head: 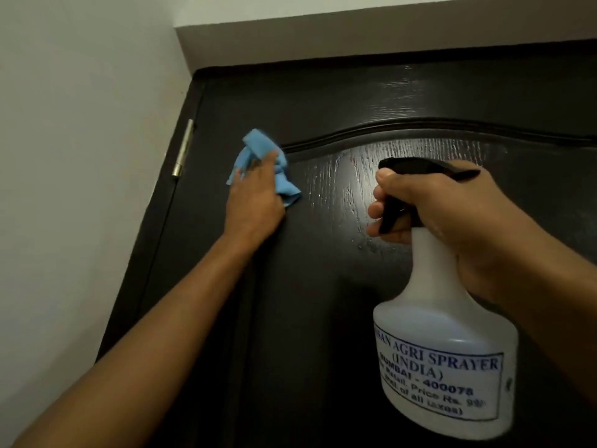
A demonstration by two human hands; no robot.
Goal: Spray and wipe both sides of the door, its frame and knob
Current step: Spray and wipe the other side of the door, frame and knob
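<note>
A dark brown wooden door (323, 286) fills the view, its upper panel wet and shiny with spray droplets. My left hand (255, 198) presses a crumpled blue cloth (258, 156) against the door near the left end of the curved moulding. My right hand (452, 208) grips the neck of a white spray bottle (445, 350) with a black trigger head, fingers curled over the trigger, the nozzle pointing at the door. The dark door frame (161, 221) runs along the left and top. The knob is out of view.
A metal hinge (184, 148) sits on the frame at the upper left. A pale wall (64, 156) stands to the left of the frame, and a beige lintel strip (355, 37) runs above the door.
</note>
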